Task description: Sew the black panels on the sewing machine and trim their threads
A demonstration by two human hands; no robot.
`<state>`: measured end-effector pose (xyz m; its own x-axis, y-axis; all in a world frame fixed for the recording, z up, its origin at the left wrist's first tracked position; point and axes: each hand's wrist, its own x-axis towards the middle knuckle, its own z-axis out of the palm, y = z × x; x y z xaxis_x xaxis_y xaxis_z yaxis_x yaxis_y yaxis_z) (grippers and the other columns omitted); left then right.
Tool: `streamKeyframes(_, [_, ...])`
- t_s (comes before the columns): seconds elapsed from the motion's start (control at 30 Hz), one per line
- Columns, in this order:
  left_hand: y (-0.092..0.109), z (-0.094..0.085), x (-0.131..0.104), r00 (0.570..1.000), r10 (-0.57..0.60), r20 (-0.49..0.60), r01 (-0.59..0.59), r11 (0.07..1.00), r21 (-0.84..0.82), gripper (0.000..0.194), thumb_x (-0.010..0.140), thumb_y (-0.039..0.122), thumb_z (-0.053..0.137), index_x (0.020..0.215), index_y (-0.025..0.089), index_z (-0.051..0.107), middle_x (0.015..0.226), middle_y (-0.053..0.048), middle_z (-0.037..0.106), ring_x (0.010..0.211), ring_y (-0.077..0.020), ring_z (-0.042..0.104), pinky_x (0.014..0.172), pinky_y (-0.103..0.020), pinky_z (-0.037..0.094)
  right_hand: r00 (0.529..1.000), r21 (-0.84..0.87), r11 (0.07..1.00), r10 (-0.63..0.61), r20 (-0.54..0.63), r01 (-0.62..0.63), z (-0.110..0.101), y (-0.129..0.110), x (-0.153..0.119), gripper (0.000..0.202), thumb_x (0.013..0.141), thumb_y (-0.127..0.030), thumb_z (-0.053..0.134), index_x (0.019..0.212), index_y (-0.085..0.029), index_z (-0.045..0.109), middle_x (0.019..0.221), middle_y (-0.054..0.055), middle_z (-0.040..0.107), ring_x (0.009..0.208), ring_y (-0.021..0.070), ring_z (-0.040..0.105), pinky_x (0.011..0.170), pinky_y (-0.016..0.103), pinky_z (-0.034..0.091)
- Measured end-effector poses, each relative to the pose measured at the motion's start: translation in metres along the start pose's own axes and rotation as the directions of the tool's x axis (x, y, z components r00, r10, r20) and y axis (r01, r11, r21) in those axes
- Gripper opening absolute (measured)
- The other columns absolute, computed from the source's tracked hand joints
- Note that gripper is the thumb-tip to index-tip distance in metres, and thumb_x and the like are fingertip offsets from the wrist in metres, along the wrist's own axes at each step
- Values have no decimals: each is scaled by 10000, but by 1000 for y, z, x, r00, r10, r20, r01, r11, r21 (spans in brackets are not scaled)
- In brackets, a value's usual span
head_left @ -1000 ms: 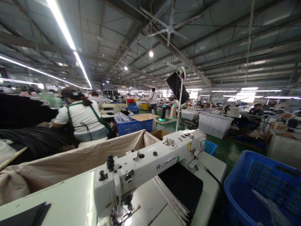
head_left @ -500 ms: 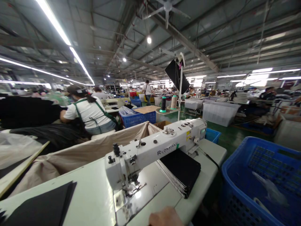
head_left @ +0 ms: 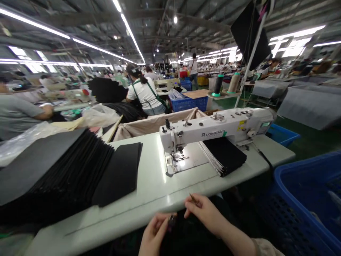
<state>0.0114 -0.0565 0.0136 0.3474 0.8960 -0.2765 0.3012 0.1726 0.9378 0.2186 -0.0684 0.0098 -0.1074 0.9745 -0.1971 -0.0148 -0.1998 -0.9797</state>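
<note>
In front of the table's near edge, my left hand [head_left: 155, 232] pinches a small dark metallic part [head_left: 172, 219] between thumb and fingers; its exact kind is too small to make out. My right hand [head_left: 204, 212] is to the right, its fingers closed on a thin brownish pointed tool [head_left: 193, 198] whose tip sticks out up and left. The hands are apart. Beyond them stands a white sewing machine [head_left: 213, 132] on a pale table [head_left: 151, 185]. A stack of black fabric pieces [head_left: 226, 153] lies under its arm.
At left, a tall pile of black panels [head_left: 66, 170] stands beside a lower stack [head_left: 119, 170]. A blue basket [head_left: 282, 185] sits at right. Thread cones [head_left: 218, 85] stand behind the machine. A co-worker in a green apron [head_left: 145, 92] sits beyond a beige cloth bin [head_left: 157, 122].
The view has swung left and down, bringing in the tall panel pile. Both hands now show with small things in them; earlier only part of one hand showed at the bottom edge.
</note>
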Motion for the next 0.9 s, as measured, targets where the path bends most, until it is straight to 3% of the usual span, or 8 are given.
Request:
streamKeyframes(0.03, [5,6,3,990,100,-100,-103,994,-28,257,924,450,535,973,243,680,989,-65,718,984,-266,670,932,-457,514,998,89,994,55,10,-55,1,-3,-8,394,871,-531,583,987,-156,622,677,-22,618,463,62,341,465,217,260])
streamKeyframes(0.1, [17,21,13,951,273,-146,-273,962,24,219,923,395,564,1029,235,668,1071,-59,713,1028,-240,659,963,-425,499,993,242,963,118,25,-120,-1,-9,-19,418,852,-529,617,1010,-142,624,554,-74,487,412,40,194,414,218,146])
streamKeyframes(0.17, [32,35,23,906,407,-121,-395,912,107,187,933,344,555,1024,222,662,1095,-65,708,1048,-224,653,964,-398,501,992,379,919,126,-19,-109,-7,-13,-25,386,829,-492,667,975,-139,613,491,-124,298,412,33,124,404,218,92])
streamKeyframes(0.23, [45,46,32,867,496,-50,-486,863,136,164,949,302,527,1016,213,648,1123,-75,695,1069,-213,644,963,-381,503,989,465,883,121,-81,-70,-14,-17,-28,354,803,-443,713,955,-147,592,500,-139,220,414,28,113,399,209,86])
streamKeyframes(0.47, [75,55,49,792,569,221,-609,767,204,414,864,261,684,1255,225,553,1091,-61,648,957,-181,620,886,-329,522,992,463,886,80,-97,-26,-47,-31,-34,309,807,-348,692,1008,-148,569,511,-135,273,418,23,128,389,189,106])
streamKeyframes(0.67, [89,68,62,665,686,295,-744,642,184,328,905,179,616,1223,254,587,1169,-59,590,1096,-183,576,972,-334,489,992,463,886,63,-107,-6,-65,-39,-21,200,778,-250,637,935,-179,535,518,-131,316,382,18,137,364,180,97])
streamKeyframes(0.77, [83,76,69,687,696,207,-726,667,165,302,889,162,620,1178,238,574,1141,-59,578,1051,-175,594,929,-328,513,988,521,852,42,-147,41,-75,-42,-18,193,775,-249,649,911,-194,524,558,-122,366,375,3,130,363,172,87])
streamKeyframes(0.9, [61,82,94,808,585,65,-587,792,167,273,893,173,587,1144,207,484,1114,-61,589,1008,-162,627,864,-307,543,991,649,750,-61,-120,125,-92,-47,-20,141,803,-217,614,929,-193,555,771,-62,534,382,-25,168,373,168,102])
